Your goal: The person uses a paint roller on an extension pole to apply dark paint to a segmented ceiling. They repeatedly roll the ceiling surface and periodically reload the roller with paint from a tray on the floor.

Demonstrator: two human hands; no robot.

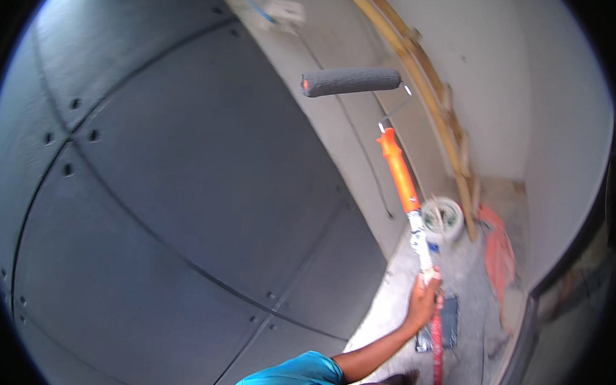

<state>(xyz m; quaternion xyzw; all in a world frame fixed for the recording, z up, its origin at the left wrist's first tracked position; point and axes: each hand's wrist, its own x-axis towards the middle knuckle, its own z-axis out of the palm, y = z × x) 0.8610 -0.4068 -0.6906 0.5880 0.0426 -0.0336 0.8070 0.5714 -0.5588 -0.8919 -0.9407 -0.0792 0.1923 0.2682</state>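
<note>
My left hand (423, 302) is closed round a long pole, about where its white, paint-smeared upper part (420, 244) meets the red lower part (437, 353). On the pole's top end sits a paint roller with an orange handle (400, 170) and a thin wire frame. Its dark grey sleeve (351, 82) is raised, lying roughly level and apart from the dark grey panelled wall (221, 162). The pole's lower end runs out at the bottom edge. My right hand does not show.
A white bucket (442, 231) stands on the concrete floor beside a leaning wooden ladder (427, 78). Behind the pole lies a dark paint tray (450, 326). Reddish cloth (497, 250) lies by the right-hand wall. A white box (285, 10) with a blue cable is fixed at the top.
</note>
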